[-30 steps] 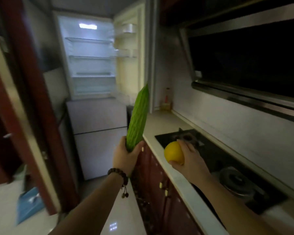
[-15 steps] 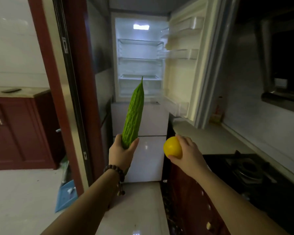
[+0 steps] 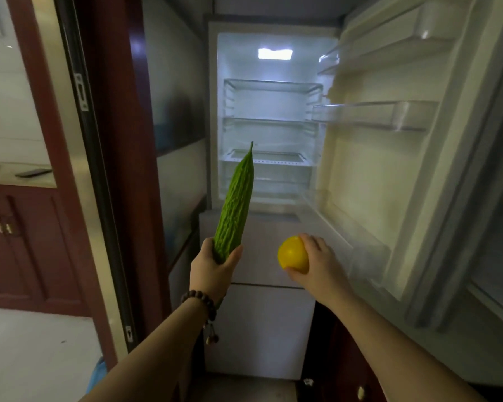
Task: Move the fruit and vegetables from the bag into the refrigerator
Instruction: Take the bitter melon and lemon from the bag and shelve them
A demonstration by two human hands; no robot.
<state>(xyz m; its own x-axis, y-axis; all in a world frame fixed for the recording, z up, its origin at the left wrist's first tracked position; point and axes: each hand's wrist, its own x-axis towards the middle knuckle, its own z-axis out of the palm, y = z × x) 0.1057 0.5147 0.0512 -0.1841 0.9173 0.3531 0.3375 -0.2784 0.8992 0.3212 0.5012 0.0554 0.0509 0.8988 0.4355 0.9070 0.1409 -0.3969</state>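
My left hand grips the lower end of a long green bitter gourd, held upright with its tip pointing at the fridge shelves. My right hand holds a round yellow-orange fruit at about the same height. Straight ahead stands the white refrigerator, its upper compartment lit, with bare glass shelves and a drawer at the bottom. Its door is swung open to the right and its racks hold nothing. Both hands are in front of the closed lower drawers. The bag is out of view.
A dark red door frame stands close on the left, with a red cabinet and a pale counter beyond it. A dark red kitchen cabinet is at lower right under the open door. A blue object lies on the floor.
The view has swung left from the stove and counter to face the fridge, which is now much nearer. Both hands still hold the same items at the same height.
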